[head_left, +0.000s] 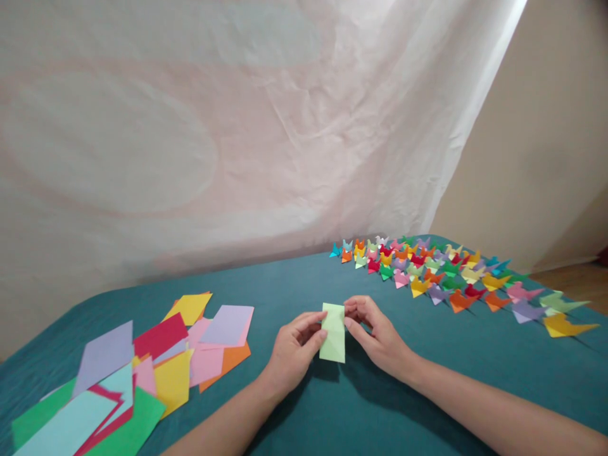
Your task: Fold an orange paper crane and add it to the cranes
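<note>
A light green paper (333, 345), folded into a narrow upright rectangle with faint creases, is held above the table in front of me. My left hand (298, 345) pinches its left edge, thumb on the near face and fingers behind. At the right edge, the thumb and fingertips of my right hand (373, 332) close on the upper part of the same paper. The paper's far face is hidden, and its shadow falls on the cloth just below.
Loose coloured paper sheets (171, 380) lie in an overlapping pile on the left. Several rows of small folded paper birds (460, 300) stand on the right. A teal cloth (266, 285) covers the table, and a pale sheet (266, 145) hangs behind it.
</note>
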A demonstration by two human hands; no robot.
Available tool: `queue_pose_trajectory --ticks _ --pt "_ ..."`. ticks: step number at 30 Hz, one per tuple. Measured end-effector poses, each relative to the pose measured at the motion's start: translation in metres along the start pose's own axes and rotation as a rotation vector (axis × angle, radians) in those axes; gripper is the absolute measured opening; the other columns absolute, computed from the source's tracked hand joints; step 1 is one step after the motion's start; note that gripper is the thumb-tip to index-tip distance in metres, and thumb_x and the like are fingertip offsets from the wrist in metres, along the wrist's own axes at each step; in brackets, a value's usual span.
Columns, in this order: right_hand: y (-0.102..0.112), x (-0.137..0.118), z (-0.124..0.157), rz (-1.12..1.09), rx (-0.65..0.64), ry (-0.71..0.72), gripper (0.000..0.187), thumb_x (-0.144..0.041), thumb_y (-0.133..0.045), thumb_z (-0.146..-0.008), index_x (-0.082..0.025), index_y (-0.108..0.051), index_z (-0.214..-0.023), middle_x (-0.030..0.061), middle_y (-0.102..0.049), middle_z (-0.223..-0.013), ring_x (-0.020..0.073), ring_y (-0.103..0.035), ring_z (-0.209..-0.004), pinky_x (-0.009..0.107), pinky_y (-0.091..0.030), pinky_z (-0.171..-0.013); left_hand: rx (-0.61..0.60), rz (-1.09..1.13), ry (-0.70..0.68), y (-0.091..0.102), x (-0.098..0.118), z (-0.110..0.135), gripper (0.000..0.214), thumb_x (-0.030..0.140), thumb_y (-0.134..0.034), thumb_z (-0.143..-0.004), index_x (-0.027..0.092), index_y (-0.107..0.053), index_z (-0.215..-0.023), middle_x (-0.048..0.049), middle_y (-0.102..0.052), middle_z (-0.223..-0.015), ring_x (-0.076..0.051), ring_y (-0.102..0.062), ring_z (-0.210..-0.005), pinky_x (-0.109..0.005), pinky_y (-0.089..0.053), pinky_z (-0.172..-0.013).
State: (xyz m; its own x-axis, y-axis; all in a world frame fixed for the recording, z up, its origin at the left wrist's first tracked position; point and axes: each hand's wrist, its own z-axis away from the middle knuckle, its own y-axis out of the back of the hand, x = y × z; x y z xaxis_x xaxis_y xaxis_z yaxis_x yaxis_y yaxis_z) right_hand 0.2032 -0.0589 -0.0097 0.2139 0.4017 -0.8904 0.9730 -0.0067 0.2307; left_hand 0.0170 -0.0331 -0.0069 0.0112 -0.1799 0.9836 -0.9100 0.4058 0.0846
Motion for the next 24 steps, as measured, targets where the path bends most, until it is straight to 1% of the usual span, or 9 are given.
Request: queue_pose_trajectory --ticks 3,6,9,12,17,24 --pt "0.000 0.001 0.001 -0.022 -0.001 -0.016 0.018 -0.030 -0.045 -0.089 -0.021 -0.042 -0.105 0.0046 -0.057 -0.095 0.0159 -0.056 -0.086 0.031 -0.045 -0.078 -0.009 0.018 0.040 0.000 0.007 0.001 0.038 0.036 -0.065 -0.075 0.015 -0.065 -0.106 -0.0108 -0.063 -0.110 -0.022 -0.061 -0.093 -0.033 -0.049 -0.081" --pt "0.000 -0.001 0.001 -0.062 -0.013 -0.038 0.018 -0.029 -0.045 -0.089 -0.022 -0.043 -0.105 0.0039 -0.056 -0.094 0.0157 -0.055 -0.086 0.031 -0.045 -0.078 0.012 0.069 0.084 0.001 0.012 0.001 0.039 0.039 -0.066 -0.074 0.014 -0.067 -0.104 -0.0109 -0.065 -0.109 -0.025 -0.060 -0.098 -0.035 -0.047 -0.085" --pt "0.000 -0.006 0.001 -0.128 -0.063 -0.055 0.019 -0.029 -0.046 -0.088 -0.022 -0.043 -0.106 0.0037 -0.056 -0.095 0.0159 -0.056 -0.087 0.031 -0.046 -0.079 0.031 0.140 0.145 0.004 0.010 -0.001 0.041 0.039 -0.069 -0.072 0.014 -0.067 -0.105 -0.0111 -0.067 -0.107 -0.026 -0.060 -0.098 -0.037 -0.046 -0.087" --pt "0.000 -0.010 0.002 -0.159 -0.107 -0.064 0.021 -0.030 -0.047 -0.088 -0.022 -0.044 -0.107 0.0038 -0.056 -0.095 0.0164 -0.056 -0.087 0.032 -0.046 -0.079 0.007 0.223 0.195 0.007 0.005 -0.004 0.041 0.037 -0.070 -0.072 0.014 -0.067 -0.105 -0.0113 -0.067 -0.105 -0.025 -0.062 -0.095 -0.036 -0.045 -0.087" --pt "0.000 -0.011 0.004 -0.130 -0.126 -0.064 0.021 -0.030 -0.048 -0.088 -0.020 -0.046 -0.106 0.0044 -0.057 -0.096 0.0162 -0.055 -0.085 0.031 -0.046 -0.078 -0.046 0.288 0.205 0.010 -0.002 -0.005 0.037 0.035 -0.066 -0.077 0.015 -0.066 -0.108 -0.0110 -0.067 -0.107 -0.023 -0.062 -0.095 -0.035 -0.044 -0.088" --pt "0.000 -0.009 0.004 -0.102 -0.132 -0.051 0.023 -0.032 -0.050 -0.087 -0.021 -0.046 -0.105 0.0041 -0.057 -0.092 0.0163 -0.055 -0.082 0.030 -0.046 -0.074 -0.038 0.284 0.226 0.009 0.000 -0.005 0.042 0.038 -0.069 -0.074 0.013 -0.066 -0.108 -0.0124 -0.066 -0.109 -0.025 -0.062 -0.095 -0.037 -0.045 -0.088"
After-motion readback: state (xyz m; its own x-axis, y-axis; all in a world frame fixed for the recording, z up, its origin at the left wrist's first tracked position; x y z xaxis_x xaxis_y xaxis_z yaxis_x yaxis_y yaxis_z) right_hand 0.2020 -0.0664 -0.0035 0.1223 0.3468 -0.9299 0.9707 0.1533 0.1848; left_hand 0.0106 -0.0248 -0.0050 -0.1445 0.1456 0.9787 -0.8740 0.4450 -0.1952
